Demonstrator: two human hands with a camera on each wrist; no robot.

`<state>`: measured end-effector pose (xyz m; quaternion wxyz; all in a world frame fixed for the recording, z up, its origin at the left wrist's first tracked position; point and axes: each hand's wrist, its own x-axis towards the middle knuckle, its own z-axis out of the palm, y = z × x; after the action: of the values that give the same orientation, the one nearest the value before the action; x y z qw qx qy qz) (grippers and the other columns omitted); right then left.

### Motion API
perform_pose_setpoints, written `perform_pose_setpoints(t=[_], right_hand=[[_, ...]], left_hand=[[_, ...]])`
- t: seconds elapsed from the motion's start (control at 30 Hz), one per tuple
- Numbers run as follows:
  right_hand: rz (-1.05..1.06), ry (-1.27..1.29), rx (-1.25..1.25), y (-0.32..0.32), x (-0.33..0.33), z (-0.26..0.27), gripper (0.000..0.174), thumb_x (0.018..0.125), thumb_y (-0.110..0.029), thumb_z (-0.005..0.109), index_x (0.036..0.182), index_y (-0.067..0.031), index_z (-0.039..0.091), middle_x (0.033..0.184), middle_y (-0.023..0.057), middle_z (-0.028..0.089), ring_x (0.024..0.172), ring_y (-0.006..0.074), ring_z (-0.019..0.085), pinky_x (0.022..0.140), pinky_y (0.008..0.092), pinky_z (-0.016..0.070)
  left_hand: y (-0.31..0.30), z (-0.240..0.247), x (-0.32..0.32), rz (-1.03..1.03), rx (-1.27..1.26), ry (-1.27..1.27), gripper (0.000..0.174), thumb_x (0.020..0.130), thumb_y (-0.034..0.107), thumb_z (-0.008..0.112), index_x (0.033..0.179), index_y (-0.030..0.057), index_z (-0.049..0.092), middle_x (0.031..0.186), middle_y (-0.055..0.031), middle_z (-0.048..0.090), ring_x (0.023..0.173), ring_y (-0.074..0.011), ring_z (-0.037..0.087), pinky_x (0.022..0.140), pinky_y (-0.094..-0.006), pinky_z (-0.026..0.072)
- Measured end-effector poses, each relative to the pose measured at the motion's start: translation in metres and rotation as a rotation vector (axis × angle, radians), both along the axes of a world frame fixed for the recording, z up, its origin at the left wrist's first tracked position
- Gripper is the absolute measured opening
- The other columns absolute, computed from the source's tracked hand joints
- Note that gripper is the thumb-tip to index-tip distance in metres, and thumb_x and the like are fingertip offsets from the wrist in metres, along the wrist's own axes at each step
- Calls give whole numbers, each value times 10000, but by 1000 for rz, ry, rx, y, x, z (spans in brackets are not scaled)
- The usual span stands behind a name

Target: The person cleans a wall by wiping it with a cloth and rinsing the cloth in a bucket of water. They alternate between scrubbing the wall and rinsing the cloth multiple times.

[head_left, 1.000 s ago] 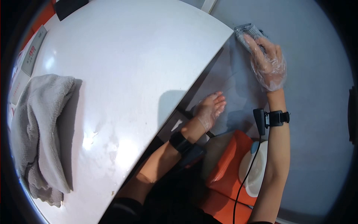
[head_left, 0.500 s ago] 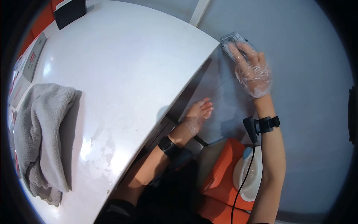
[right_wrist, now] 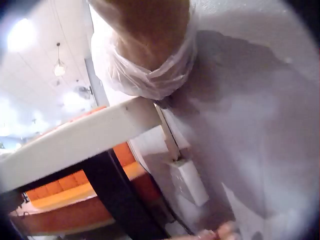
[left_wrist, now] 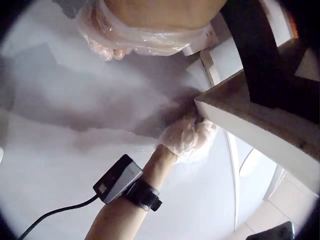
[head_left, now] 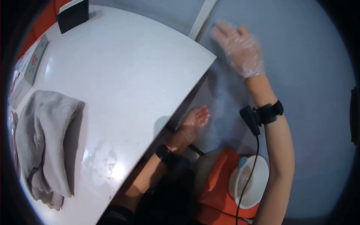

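Observation:
My right hand, in a clear plastic glove, is against the grey wall just past the corner of the white table. Under its fingers only slivers of a grey mesh scouring cloth show; the hand covers the rest and is slightly blurred. In the right wrist view the gloved hand hides the cloth. My left hand, also gloved, hangs below the table edge near the wall, fingers loosely curled with nothing in them. Its glove fills the top of the left wrist view.
On the white table lie a crumpled grey towel, a box and wet patches; a dark holder stands at the back. A white basin sits on the orange seat. A pale trim strip runs up the wall.
My right hand has moved left along the wall with the cloth, then up past the table corner. The left hand stays idle; the head view has shifted.

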<state>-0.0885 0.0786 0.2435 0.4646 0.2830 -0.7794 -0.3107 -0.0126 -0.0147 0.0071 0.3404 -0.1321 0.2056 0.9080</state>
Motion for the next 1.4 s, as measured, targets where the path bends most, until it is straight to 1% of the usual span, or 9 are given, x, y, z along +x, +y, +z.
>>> perform_pose_setpoints(t=[0.1, 0.33, 0.53, 0.6, 0.7, 1.03, 1.1, 1.23, 1.4], right_hand=[[96, -278, 93, 5, 0, -18, 283, 742, -89, 601, 1018, -139, 639, 1190, -17, 597, 878, 225, 580, 685, 340, 556], [126, -87, 126, -3, -15, 35, 255, 737, -86, 591, 982, -140, 639, 1144, -13, 618, 900, 241, 592, 692, 337, 541], [68, -523, 137, -6, -18, 11, 242, 756, -80, 557, 976, -131, 646, 1030, 44, 659, 917, 264, 608, 722, 358, 545], [-59, -624, 205, -11, -27, 32, 251, 804, -49, 532, 993, -144, 668, 1092, 30, 678, 919, 256, 628, 956, 341, 472], [56, -460, -26, -12, -38, 44, 258, 799, -40, 525, 989, -146, 663, 1058, 50, 678, 928, 269, 641, 989, 348, 456], [-218, -782, 138, -35, -27, 50, 254, 758, -83, 550, 956, -156, 691, 925, 115, 661, 876, 293, 639, 786, 390, 534], [104, -503, 40, -29, -32, 59, 220, 755, -78, 553, 902, -160, 695, 936, 111, 665, 893, 306, 636, 798, 397, 532], [163, -430, 19, -13, -38, 24, 277, 752, -2, 517, 916, -158, 677, 942, 52, 660, 912, 303, 601, 817, 384, 517], [-229, -737, 148, -31, -20, 29, 216, 745, -37, 551, 868, -131, 702, 945, 129, 677, 874, 321, 647, 758, 404, 544]], left_hand=[[-5, 12, -11, -4, -39, 45, 299, 940, 233, 569, 1178, 56, 538, 1090, -64, 583, 974, -176, 594, 834, -277, 487], [2, 56, -32, 66, 71, 105, 283, 944, 234, 558, 1164, 57, 547, 1086, -62, 583, 1001, -176, 587, 871, -279, 495], [-3, 75, -46, 123, 103, 253, 322, 951, 273, 560, 1170, 38, 534, 1087, -83, 568, 973, -182, 580, 884, -288, 491], [-6, 68, -48, 168, 125, 300, 378, 944, 323, 580, 1170, 24, 526, 1061, -87, 567, 930, -179, 578, 865, -293, 497], [-7, 56, -48, 187, 254, 325, 448, 965, 368, 530, 1233, 13, 480, 1145, -124, 522, 1017, -211, 551, 935, -319, 475], [-39, 60, -44, 123, 748, 293, 544, 968, 323, 510, 1358, -35, 385, 1338, -205, 441, 1216, -346, 474, 1038, -398, 416], [-33, 56, -42, 156, 870, 249, 584, 962, 334, 516, 1382, -40, 359, 1367, -217, 419, 1258, -375, 442, 1066, -430, 393], [-22, 55, -53, 188, 802, 321, 620, 951, 432, 485, 1331, -52, 405, 1308, -253, 452, 1239, -383, 442, 1055, -467, 387], [-40, 70, -42, 296, 736, 115, 544, 959, 305, 519, 1325, -76, 391, 1269, -259, 471, 1204, -389, 469, 1048, -484, 400]])
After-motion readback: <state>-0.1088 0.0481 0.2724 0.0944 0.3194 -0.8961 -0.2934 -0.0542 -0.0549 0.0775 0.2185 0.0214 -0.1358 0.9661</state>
